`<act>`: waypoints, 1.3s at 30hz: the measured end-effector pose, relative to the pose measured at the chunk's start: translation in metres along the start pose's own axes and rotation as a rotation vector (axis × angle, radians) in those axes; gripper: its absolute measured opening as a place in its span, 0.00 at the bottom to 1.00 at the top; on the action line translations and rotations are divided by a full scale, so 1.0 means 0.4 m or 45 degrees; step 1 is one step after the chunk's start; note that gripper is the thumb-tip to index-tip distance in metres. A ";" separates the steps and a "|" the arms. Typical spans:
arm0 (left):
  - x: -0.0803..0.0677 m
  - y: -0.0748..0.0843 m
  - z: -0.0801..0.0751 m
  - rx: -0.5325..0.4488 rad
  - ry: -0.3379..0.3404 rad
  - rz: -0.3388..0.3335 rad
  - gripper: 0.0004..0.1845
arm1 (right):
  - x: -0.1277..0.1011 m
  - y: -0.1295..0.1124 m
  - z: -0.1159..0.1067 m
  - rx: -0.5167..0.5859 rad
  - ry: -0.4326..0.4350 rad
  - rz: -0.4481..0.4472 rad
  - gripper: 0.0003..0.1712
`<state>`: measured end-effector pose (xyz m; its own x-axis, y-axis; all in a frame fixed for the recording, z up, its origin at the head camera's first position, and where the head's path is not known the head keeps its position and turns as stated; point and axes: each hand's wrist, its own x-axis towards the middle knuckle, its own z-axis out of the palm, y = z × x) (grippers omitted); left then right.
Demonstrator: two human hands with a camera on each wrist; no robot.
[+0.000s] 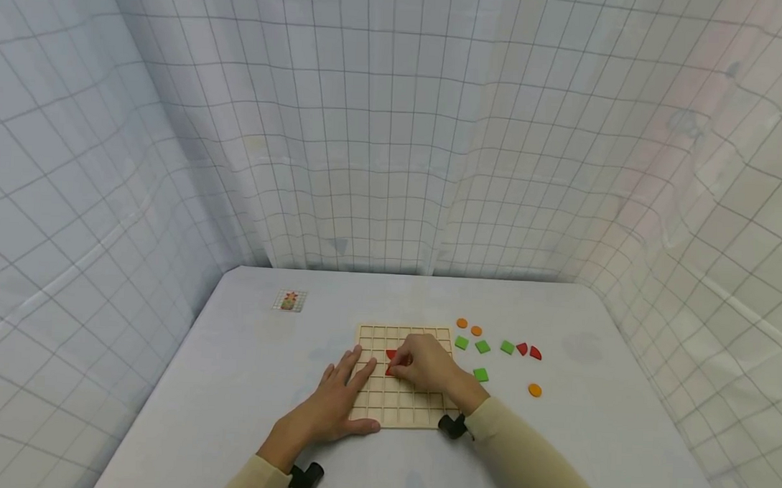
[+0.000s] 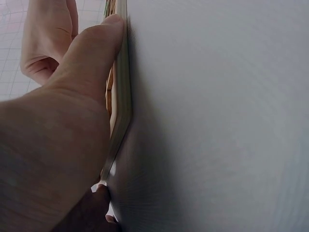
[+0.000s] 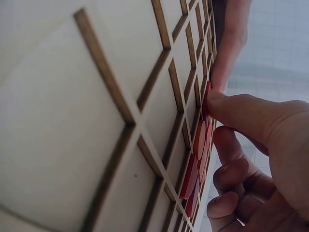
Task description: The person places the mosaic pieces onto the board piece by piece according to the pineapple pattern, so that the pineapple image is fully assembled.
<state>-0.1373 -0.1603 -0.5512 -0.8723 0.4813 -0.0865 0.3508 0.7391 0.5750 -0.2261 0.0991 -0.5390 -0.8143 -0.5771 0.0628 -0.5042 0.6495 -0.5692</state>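
Card left of board, pieces right.

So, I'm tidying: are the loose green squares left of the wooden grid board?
No, in the head view the loose green squares lie right of the wooden grid board.

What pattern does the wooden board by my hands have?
The wooden board has a grid of square cells, clearest in the head view.

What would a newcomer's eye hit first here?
Probably the gridded wooden board, where the right hand pinches a red piece and the left hand rests at the near-left corner. Next, bright green squares, orange discs and red wedges scattered to the board's right. A small picture card lies toward the far left of the white table.
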 end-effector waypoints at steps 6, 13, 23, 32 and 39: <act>-0.001 0.003 0.000 0.004 0.002 0.000 0.64 | -0.004 -0.001 0.001 -0.048 0.015 -0.079 0.04; 0.003 0.006 0.001 0.009 0.006 -0.013 0.64 | -0.022 0.012 -0.009 -0.061 0.046 -0.104 0.04; 0.002 0.005 0.006 0.015 0.016 -0.025 0.64 | -0.050 0.048 -0.040 -0.033 0.112 -0.002 0.03; 0.002 0.011 0.005 0.005 0.025 -0.031 0.63 | -0.081 0.105 -0.065 0.009 0.175 0.103 0.05; 0.002 0.010 0.007 -0.006 0.015 -0.042 0.64 | -0.101 0.146 -0.089 -0.002 0.269 0.122 0.05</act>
<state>-0.1356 -0.1556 -0.5513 -0.8874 0.4510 -0.0957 0.3202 0.7522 0.5758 -0.2327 0.1779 -0.5455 -0.9005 -0.3965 0.1786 -0.4220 0.6973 -0.5794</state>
